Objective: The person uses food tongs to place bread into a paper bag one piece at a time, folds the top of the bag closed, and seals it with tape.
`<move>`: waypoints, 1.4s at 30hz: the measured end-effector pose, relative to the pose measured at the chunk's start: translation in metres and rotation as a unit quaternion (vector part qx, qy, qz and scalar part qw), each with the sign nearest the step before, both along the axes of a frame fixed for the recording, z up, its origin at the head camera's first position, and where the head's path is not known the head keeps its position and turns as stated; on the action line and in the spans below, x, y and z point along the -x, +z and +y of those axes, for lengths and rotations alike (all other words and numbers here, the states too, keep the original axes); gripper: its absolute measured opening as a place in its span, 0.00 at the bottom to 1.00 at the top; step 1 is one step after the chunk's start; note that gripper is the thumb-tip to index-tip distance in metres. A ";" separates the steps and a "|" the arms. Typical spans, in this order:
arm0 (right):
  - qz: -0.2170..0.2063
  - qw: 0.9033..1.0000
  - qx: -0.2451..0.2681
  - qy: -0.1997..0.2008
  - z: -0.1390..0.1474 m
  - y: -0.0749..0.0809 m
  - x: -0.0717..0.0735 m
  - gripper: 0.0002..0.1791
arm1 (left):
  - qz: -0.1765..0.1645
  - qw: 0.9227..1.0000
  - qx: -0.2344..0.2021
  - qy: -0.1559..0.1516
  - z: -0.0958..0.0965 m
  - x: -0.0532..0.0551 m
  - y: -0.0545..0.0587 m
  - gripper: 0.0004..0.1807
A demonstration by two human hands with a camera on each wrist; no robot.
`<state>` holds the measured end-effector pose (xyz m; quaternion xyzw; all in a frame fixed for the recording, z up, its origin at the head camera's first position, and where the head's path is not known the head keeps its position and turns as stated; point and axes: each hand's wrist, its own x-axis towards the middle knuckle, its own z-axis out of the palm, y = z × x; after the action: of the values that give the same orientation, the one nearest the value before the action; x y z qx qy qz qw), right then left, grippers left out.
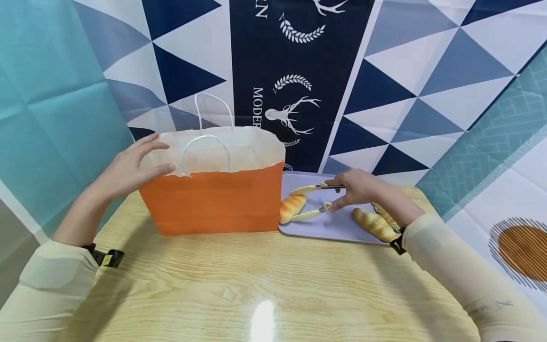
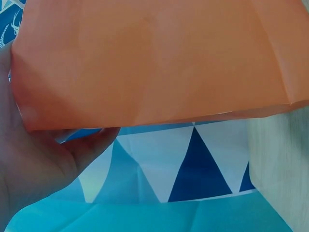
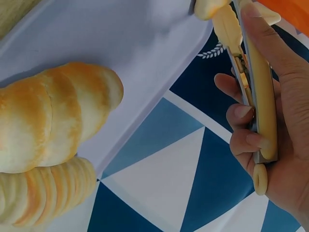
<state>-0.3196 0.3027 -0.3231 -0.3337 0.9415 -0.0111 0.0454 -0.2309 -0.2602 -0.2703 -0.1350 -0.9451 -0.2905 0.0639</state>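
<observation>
My right hand [image 1: 356, 190] grips a pair of tongs [image 3: 264, 96] with cream-coloured tips and metal arms. In the head view the tips stand apart, on either side of a browned bread roll [image 1: 292, 207] at the left end of a lilac tray [image 1: 329, 230]. My left hand [image 1: 128, 166] is at the upper left corner of an orange paper bag [image 1: 218, 202], thumb and fingers spread around its rim. The bag stands upright with its mouth open, showing a white inside and two white handles. In the left wrist view, the hand lies along the bag's edge.
Two more loaves lie at the tray's right end: a twisted loaf [image 1: 375, 224] and a finely ridged loaf [image 3: 53, 193]. All stand on a wood-grain table [image 1: 239, 280]. Behind rises a patterned cloth [image 1: 295, 61], with a teal cloth [image 1: 51, 109] at the left.
</observation>
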 end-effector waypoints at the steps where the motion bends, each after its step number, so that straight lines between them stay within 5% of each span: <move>1: 0.005 1.000 0.001 0.004 -0.001 0.000 -0.001 0.48 | 0.000 1.000 0.000 0.001 -0.001 0.000 0.000 0.39; 12: 0.072 0.997 -0.016 0.003 -0.001 0.017 -0.014 0.42 | -0.002 1.000 -0.001 0.002 -0.006 -0.003 0.004 0.39; 24: 0.120 0.991 0.031 -0.040 0.012 0.061 -0.029 0.45 | 0.005 1.000 -0.009 -0.007 0.000 -0.003 0.003 0.38; 36: 0.229 0.967 0.077 -0.079 0.003 0.115 -0.036 0.43 | 0.006 1.000 -0.013 0.001 0.001 -0.004 0.003 0.38; 42: 0.263 0.958 0.095 -0.062 -0.018 0.138 -0.039 0.42 | 0.012 1.000 -0.018 0.011 0.002 -0.003 0.003 0.38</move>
<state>-0.2806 0.2850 -0.1853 -0.2690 0.9335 -0.0145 -0.2368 -0.2279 -0.2586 -0.2675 -0.1268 -0.9403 -0.3055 0.0807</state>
